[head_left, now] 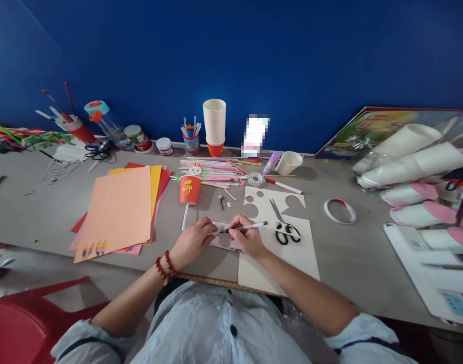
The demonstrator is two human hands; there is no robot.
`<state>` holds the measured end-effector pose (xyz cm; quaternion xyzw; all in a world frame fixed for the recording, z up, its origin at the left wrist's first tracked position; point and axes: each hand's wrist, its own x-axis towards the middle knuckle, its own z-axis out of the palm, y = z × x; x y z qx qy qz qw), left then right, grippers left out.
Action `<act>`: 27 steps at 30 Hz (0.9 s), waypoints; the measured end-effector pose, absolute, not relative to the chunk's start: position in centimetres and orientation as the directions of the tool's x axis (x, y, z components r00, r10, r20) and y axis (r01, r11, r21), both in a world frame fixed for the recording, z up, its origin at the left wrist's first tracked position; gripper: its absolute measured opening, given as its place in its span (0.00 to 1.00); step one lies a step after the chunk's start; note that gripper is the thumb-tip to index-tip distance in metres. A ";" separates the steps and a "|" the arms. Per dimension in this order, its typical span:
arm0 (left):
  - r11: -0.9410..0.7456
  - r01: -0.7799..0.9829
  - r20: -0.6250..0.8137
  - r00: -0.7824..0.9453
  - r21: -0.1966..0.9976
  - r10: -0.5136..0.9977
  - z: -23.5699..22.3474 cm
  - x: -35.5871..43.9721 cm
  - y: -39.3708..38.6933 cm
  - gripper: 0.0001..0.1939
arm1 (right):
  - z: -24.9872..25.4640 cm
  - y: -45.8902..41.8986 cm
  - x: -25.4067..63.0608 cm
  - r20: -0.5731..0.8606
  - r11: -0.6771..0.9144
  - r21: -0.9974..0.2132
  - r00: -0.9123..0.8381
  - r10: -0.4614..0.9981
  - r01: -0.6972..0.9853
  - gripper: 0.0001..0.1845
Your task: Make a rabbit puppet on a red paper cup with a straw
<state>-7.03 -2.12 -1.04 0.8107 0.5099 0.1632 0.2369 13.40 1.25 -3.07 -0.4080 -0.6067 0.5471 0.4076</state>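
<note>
My right hand point(248, 241) is closed around a pen point(257, 224) with a clear barrel and black ends. The pen's tip points left, toward my left hand's fingertips. With bent fingers, my left hand point(193, 242) presses on a small pale piece of paper point(227, 244) lying on the table; most of that piece is hidden by the hands. Right of them lies white card point(288, 263) with round cut-outs along its top, and black-handled scissors point(284, 225) rest on it. Beyond my left hand stands a red paper cup point(189, 189) with a rabbit face on top.
Coloured paper sheets point(121, 207) lie to the left. Along the blue wall stand stacked white cups point(215, 121), a glue jar point(165, 146) and a lit phone point(254, 135). Thin sticks point(212, 167), a red marker point(284, 186) and a tape roll point(340, 211) lie about. Bagged cups point(409, 156) are at right.
</note>
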 end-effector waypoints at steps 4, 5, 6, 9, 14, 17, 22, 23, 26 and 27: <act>-0.353 0.761 0.054 0.388 0.544 0.920 -1.7 -7.0 -2.5 0.09 | -3.0 1.2 13.4 0.063 0.087 -0.994 -0.332 0.941 0.060 0.03; -0.348 0.756 0.058 0.382 0.554 0.922 -1.8 -7.0 -2.6 0.09 | -3.0 1.2 13.4 0.066 0.091 -0.994 -0.333 0.941 0.061 0.03; -0.347 0.747 0.061 0.382 0.567 0.922 -1.8 -7.1 -2.7 0.09 | -3.1 1.2 13.4 0.069 0.095 -0.993 -0.334 0.940 0.064 0.03; -0.361 0.713 0.065 0.407 0.601 0.911 -1.6 -7.4 -2.8 0.11 | -3.3 1.2 13.4 0.073 0.106 -0.991 -0.338 0.938 0.082 0.03; -0.368 0.701 0.061 0.422 0.611 0.904 -1.3 -7.5 -2.7 0.10 | -3.5 1.1 13.4 0.066 0.108 -0.989 -0.359 0.931 0.098 0.03; -0.357 0.708 0.056 0.411 0.609 0.910 -1.5 -7.3 -2.6 0.09 | -3.4 1.0 13.4 0.061 0.115 -0.986 -0.379 0.923 0.122 0.03; -0.364 0.690 0.066 0.418 0.626 0.906 -1.7 -7.5 -2.8 0.13 | -3.2 1.1 13.4 0.100 0.184 -0.966 -0.394 0.914 0.182 0.04; -0.365 0.683 0.064 0.424 0.632 0.903 -1.7 -7.6 -2.8 0.14 | -3.1 1.1 13.4 0.111 0.207 -0.957 -0.403 0.909 0.204 0.04; -0.365 0.668 0.060 0.433 0.648 0.899 -1.6 -7.7 -2.8 0.16 | -2.9 1.1 13.3 0.132 0.263 -0.929 -0.431 0.893 0.260 0.03; -0.367 0.664 0.063 0.435 0.652 0.898 -1.6 -7.8 -2.8 0.16 | -2.9 1.1 13.2 0.137 0.275 -0.922 -0.433 0.891 0.273 0.03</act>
